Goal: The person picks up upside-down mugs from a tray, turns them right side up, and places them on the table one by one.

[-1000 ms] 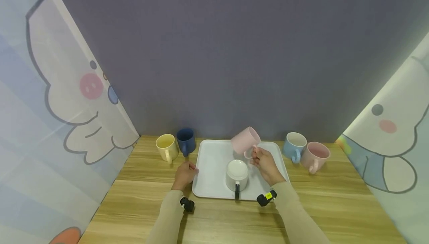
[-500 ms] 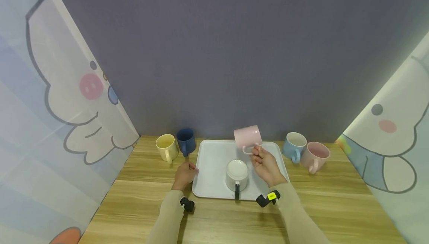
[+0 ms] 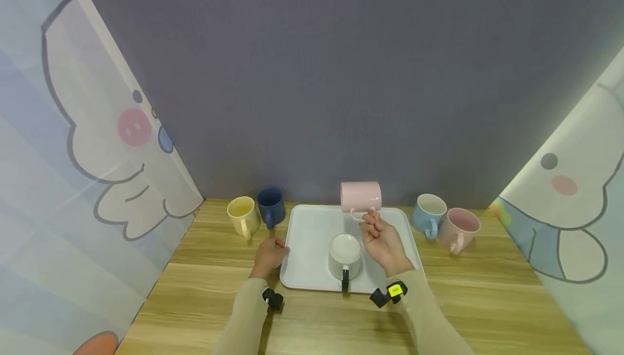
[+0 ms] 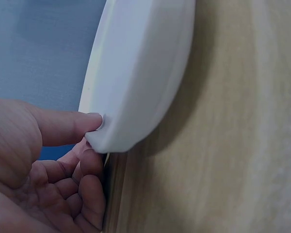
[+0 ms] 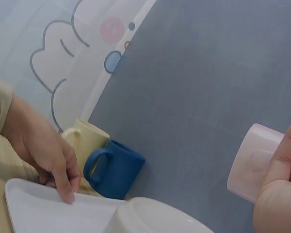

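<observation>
My right hand [image 3: 386, 242] pinches the handle of a pink mug [image 3: 361, 197] and holds it sideways, raised over the far edge of the white tray [image 3: 307, 225]. In the right wrist view, fingers partly cover that mug [image 5: 254, 160]. A white mug [image 3: 344, 257] with a black-and-white handle stands upside down on the tray, its handle toward the near edge. At the tray's left side is my left hand [image 3: 269, 256]. The left wrist view has its thumb on top of the tray rim [image 4: 150, 82] and curled fingers below.
Left of the tray, a yellow mug [image 3: 244, 217] and a dark blue mug [image 3: 271, 207] stand upright on the wooden table [image 3: 326, 322]. To its right are a light blue mug [image 3: 427, 217] and another pink mug [image 3: 458, 229]. A grey backdrop [image 3: 312, 84] rises behind.
The pink mug in my right hand has turned from a slant to level, and the right wrist has rotated with it. My left hand stays at the tray's rim.
</observation>
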`<state>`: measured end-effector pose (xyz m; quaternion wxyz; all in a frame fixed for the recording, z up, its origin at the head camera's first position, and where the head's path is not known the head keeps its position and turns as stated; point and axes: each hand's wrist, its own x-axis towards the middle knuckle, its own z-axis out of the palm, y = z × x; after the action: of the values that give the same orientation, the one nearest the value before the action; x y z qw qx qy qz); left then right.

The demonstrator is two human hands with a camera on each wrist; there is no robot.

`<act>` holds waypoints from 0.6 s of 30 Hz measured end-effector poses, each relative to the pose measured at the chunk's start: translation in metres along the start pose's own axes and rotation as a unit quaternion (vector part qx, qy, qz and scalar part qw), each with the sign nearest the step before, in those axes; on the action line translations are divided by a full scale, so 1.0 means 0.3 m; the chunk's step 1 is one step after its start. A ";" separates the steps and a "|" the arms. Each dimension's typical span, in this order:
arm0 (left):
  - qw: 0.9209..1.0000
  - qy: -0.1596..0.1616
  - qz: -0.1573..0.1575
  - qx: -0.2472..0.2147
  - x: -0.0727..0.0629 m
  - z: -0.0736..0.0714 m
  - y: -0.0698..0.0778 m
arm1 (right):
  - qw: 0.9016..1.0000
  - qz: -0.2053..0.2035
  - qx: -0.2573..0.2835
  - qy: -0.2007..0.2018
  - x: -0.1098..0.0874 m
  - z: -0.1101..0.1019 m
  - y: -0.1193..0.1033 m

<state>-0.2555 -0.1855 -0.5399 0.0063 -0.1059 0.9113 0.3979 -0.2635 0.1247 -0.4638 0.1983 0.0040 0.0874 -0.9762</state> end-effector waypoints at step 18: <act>1.000 0.009 0.000 -0.022 -0.019 -0.008 0.016 | 0.999 0.005 0.050 0.004 -0.015 0.035 0.043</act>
<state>-0.2507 -0.1831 -0.5342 -0.0040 -0.1097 0.9021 0.4173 -0.2539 0.1130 -0.4555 0.2020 0.0182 0.0397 -0.9784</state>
